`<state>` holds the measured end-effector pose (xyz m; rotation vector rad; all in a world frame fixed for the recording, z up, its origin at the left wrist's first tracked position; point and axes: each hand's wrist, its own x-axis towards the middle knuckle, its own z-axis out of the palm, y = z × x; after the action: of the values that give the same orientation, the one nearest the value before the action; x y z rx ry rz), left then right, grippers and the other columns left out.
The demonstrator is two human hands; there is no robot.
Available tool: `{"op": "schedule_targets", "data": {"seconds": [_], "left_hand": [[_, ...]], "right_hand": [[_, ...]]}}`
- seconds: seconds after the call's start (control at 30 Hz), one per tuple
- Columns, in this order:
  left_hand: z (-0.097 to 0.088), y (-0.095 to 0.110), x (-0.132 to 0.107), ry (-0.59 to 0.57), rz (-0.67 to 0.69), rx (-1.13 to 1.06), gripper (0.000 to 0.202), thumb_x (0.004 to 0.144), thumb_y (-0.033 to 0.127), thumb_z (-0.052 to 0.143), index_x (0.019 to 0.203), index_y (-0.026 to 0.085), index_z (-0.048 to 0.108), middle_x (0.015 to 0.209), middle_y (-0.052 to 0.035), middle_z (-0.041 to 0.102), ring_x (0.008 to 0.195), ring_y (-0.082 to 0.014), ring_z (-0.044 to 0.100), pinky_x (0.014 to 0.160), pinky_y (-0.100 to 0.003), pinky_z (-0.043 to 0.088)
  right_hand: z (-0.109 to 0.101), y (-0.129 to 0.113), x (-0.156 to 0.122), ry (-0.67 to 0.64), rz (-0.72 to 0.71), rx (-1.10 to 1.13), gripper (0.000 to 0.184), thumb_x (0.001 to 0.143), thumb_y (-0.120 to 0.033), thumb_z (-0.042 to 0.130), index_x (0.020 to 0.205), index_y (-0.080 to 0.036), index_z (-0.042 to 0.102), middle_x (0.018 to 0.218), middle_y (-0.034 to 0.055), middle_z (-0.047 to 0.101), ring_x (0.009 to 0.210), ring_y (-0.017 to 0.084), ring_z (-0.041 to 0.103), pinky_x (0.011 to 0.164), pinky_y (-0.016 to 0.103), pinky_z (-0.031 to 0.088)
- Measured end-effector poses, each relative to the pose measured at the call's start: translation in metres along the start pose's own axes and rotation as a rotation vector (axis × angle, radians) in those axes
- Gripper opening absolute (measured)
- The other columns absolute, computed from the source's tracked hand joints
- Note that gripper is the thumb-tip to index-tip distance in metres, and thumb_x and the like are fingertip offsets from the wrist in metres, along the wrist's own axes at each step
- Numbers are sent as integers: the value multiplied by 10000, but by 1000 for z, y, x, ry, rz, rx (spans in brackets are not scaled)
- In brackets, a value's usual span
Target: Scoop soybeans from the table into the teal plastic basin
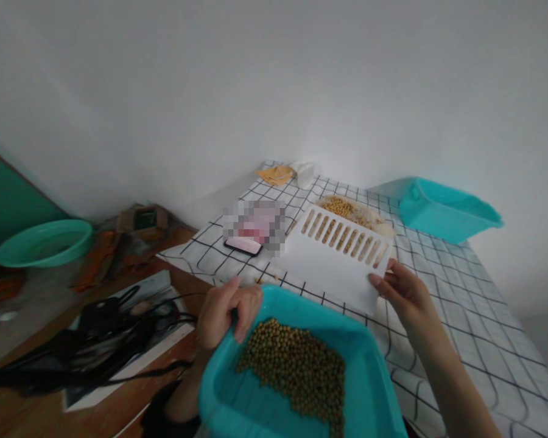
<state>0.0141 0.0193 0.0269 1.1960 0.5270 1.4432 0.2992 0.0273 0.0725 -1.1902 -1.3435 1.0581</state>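
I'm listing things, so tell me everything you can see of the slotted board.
The board is flat and white, apparently plastic, with one row of round-ended slots near its far edge. The right hand grips its right edge. Beans show through some slots; whether it touches the cloth is unclear.

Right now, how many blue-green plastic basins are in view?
3: a rectangular basin gripped by the left hand; a second basin on the checked tablecloth at right; and a round basin at far left. Others could be hidden.

Beans [301,371] in turquoise tub [315,313]
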Motion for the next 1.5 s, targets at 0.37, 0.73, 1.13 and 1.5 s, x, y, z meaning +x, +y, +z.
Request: {"op": "schedule_targets", "data": {"seconds": [0.37,0.73,1.13,1.5], "left_hand": [[-23,10,6,-37,-50,-2,675,1019,357,316,370,218,437,301,-12,409,360,-129,376,590,-357,363],[-40,16,8,-106,-78,48,704,1031,395,325,378,208,512,332,-33,481,381,-134,464,589,-345,410],[-68,21,18,-131,-129,149,694,974,511,427,350,225,528,328,-47,525,357,-151,504,519,-339,455],[-38,15,15,130,-62,97,711,966,524,426,320,240,338,261,-8,331,334,-128,368,442,-333,373]], "right_hand": [[-15,18,4,39,5,-33,182,865,-408,728,946,-254,674,938,50,786,801,218,725,634,283,552],[-11,15,5,61,14,-38,249,842,-448,740,996,-263,675,905,43,782,746,208,706,600,277,525],[-1,12,9,28,-10,0,236,837,-427,746,990,-262,676,964,43,783,788,206,716,653,286,543],[23,30,23,-114,5,-6,294,832,-481,728,1010,-255,672,972,60,782,841,236,738,752,357,592]]}}
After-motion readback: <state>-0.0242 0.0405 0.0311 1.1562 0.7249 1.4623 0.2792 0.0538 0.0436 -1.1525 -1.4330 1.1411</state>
